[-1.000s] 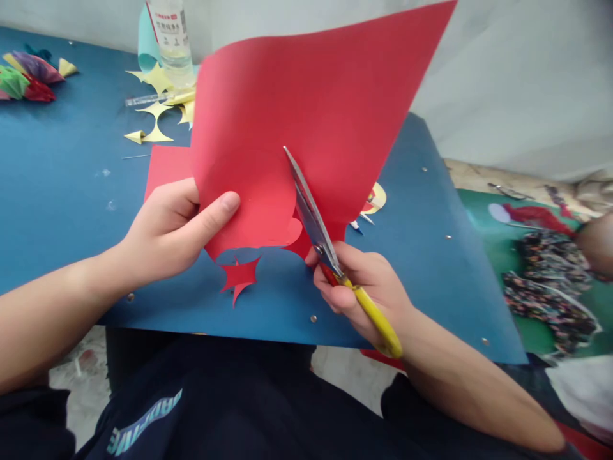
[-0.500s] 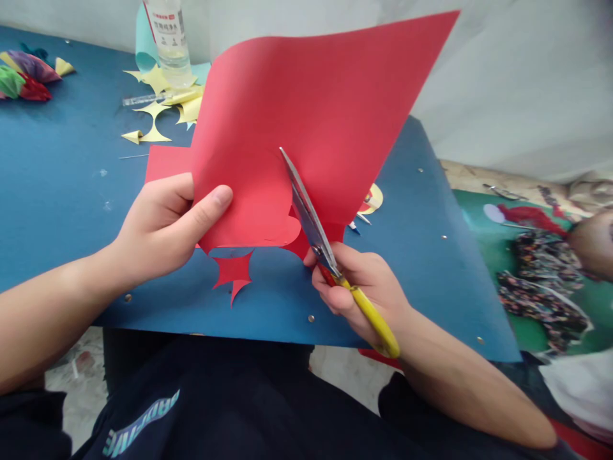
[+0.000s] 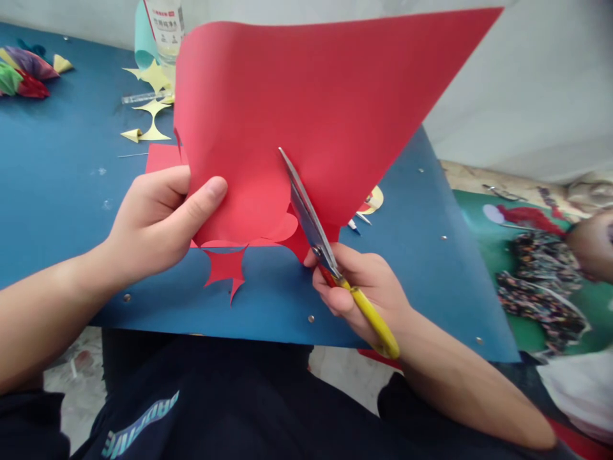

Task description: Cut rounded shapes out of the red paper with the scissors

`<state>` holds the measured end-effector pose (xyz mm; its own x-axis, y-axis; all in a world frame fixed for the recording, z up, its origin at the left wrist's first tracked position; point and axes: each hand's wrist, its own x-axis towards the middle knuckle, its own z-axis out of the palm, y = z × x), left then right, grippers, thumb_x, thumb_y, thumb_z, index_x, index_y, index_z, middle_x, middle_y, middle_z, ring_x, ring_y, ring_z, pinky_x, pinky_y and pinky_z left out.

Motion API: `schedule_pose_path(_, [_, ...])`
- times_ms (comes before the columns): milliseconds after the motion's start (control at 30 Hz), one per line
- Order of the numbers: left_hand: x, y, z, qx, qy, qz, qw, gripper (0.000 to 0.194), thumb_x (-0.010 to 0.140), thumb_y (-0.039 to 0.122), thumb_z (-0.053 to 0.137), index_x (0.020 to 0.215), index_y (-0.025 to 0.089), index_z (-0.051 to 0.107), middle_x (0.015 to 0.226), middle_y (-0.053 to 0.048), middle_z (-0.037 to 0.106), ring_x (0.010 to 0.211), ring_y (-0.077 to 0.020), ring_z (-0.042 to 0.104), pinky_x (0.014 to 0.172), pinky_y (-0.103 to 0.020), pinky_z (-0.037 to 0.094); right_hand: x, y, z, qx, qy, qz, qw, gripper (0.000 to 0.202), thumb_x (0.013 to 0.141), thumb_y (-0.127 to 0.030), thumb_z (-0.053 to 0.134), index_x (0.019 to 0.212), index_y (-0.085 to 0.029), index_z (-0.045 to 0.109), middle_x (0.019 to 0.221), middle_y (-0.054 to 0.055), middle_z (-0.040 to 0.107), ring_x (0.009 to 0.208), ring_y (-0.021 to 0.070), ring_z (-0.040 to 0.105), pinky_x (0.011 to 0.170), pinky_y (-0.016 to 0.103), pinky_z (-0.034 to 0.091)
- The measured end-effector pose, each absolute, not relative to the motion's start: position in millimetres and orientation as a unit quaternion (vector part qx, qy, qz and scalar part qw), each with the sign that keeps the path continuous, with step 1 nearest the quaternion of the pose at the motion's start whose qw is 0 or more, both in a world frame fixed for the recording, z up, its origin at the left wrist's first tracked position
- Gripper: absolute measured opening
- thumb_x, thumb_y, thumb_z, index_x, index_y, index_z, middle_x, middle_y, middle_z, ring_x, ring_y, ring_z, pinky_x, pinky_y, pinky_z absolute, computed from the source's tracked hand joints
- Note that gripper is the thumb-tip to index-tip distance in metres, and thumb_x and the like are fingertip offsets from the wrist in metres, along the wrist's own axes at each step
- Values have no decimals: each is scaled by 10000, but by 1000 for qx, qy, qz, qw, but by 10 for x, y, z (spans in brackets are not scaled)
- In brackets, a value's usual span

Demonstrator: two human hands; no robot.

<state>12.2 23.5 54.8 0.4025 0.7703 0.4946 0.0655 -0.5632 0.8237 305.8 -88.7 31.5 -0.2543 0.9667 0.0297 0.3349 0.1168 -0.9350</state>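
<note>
A: Hands first. How many, and gripping what?

B: Two bare hands, both occupied. In the left hand, one large curling sheet of smooth red paper, pinched near its lower left edge, thumb on the front. In the right hand, one pair of steel scissors with a yellow handle, grasped at the handle and slanting over the lower part of the sheet, tip near its middle.

A: Blades parted or together?

B: Can't tell.

A: Other red paper?

B: One small spiky red paper scrap, just below the sheet; can't tell whether joined to it. Also one flat red paper piece, showing at the sheet's left edge. Beneath the sheet, one blue tabletop.

A: Farther left of the sheet?

B: Two yellow curved-sided paper scraps, one small yellow paper cone, one slim clear plastic stick. Behind the sheet's upper left edge, one clear bottle with a white label, partly covered, and one pale blue paper roll.

A: And right?

B: Two slim pointed tips, just beside the sheet's lower right edge.
</note>
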Motion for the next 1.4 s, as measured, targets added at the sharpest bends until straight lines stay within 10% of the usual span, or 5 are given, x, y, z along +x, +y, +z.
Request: schedule_pose_path(1400, [105, 233, 544, 742, 267, 425, 444, 459, 1112, 522, 726, 838, 157, 770, 754, -16, 786, 590, -107, 687, 489, -183, 566, 3060, -842, 354, -486, -691, 423, 327, 732, 1016, -939, 599, 1148, -222, 660, 674, -44, 606, 495, 140, 529, 496, 300, 435])
